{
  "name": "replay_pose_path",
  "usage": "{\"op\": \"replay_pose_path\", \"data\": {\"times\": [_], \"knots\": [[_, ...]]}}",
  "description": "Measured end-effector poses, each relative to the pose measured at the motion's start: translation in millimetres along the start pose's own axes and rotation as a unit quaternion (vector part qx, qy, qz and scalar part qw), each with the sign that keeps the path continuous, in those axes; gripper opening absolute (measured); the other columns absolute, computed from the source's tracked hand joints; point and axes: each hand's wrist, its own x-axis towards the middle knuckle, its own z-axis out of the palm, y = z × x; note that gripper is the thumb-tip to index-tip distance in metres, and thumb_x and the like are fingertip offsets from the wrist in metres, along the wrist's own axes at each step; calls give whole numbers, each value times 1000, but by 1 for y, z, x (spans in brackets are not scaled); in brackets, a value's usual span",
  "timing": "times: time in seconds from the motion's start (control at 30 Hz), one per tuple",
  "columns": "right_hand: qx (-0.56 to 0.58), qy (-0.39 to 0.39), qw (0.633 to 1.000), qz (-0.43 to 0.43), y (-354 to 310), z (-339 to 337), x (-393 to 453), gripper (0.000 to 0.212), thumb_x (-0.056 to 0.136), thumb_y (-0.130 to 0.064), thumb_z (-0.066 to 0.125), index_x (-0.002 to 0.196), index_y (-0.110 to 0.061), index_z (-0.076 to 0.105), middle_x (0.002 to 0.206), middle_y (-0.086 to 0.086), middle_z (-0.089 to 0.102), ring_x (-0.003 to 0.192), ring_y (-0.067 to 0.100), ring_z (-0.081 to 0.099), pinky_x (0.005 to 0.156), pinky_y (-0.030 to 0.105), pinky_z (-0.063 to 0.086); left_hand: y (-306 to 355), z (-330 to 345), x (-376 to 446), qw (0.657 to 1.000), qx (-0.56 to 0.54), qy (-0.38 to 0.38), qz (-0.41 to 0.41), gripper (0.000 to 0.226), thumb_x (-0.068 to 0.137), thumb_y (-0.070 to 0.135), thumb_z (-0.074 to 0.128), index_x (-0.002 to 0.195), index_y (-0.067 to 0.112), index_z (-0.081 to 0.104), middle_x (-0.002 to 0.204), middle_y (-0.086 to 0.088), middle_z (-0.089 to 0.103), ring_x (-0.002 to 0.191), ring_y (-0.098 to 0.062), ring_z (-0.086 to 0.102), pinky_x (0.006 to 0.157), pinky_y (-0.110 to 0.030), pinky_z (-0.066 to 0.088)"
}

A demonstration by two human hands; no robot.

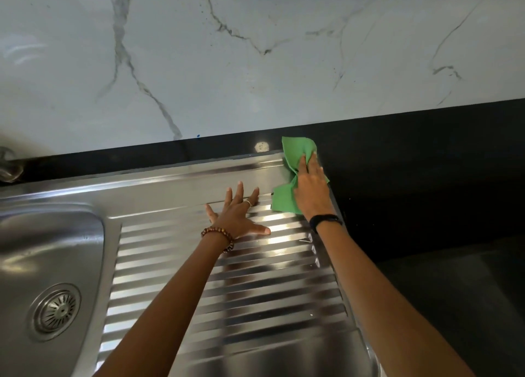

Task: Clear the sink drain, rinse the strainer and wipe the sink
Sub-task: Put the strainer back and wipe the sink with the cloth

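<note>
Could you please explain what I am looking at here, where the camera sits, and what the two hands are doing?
There is no machine here: a person wears one wide-angle camera on the head, looking forward and down along both arms. Below is a steel sink with its drain strainer in place at the lower left, and a ribbed draining board beside it. Behind runs a black counter and a marbled white wall. The left hand, with a bead bracelet on its wrist, lies flat and spread on the draining board, holding nothing. The right hand, wearing a black wristband, presses a green cloth against the board's far right corner, fingers flat on top.
</note>
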Motion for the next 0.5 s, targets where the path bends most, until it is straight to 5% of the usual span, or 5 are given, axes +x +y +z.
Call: {"op": "replay_pose_path", "data": {"times": [0.13, 0.27, 0.3, 0.4, 0.5], "knots": [[-26, -15, 999, -26, -1, 1, -46, 57, 95, -8, 41, 146, -9, 17, 157, 18, 5, 145, 32, 11, 120, 43, 14, 4, -1, -5, 1000, 2, 10, -5, 98, 71, 63, 60, 143, 41, -2, 156, 0, -18, 143, -26, -14, 105, -69, -5], [156, -107, 982, 20, 1, -21, -77, 51, 91, 4, 35, 140, -12, 37, 153, 16, 25, 126, 30, 45, 105, 39, 42, 11, 1, -24, 997, 37, 71, -11, 88, 77, 61, 54, 146, 34, 5, 157, -3, -11, 145, -25, -5, 109, -63, -2], [277, -142, 949, 53, 2, -30, -83, 50, 91, 7, 33, 135, -13, 45, 145, 18, 39, 114, 26, 55, 95, 34, 50, 14, 4, -31, 994, 52, 97, -4, 84, 81, 59, 51, 146, 31, 7, 157, -4, -9, 145, -25, -3, 111, -61, -1], [601, -217, 757, 137, 2, -60, -102, 43, 92, 10, 34, 120, -13, 56, 107, 9, 69, 84, 13, 68, 68, 18, 56, 12, 13, -51, 985, 43, 164, 25, 72, 89, 47, 46, 146, 28, 7, 157, -4, -6, 145, -23, -3, 114, -53, -1], [773, -206, 584, 140, 3, -80, -115, 32, 86, 5, 44, 108, -9, 62, 91, 5, 75, 82, 16, 72, 69, 26, 59, 2, 10, -68, 982, -27, 187, 24, 65, 92, 39, 46, 146, 26, 12, 157, -4, -3, 145, -23, -2, 115, -50, 1]]}}
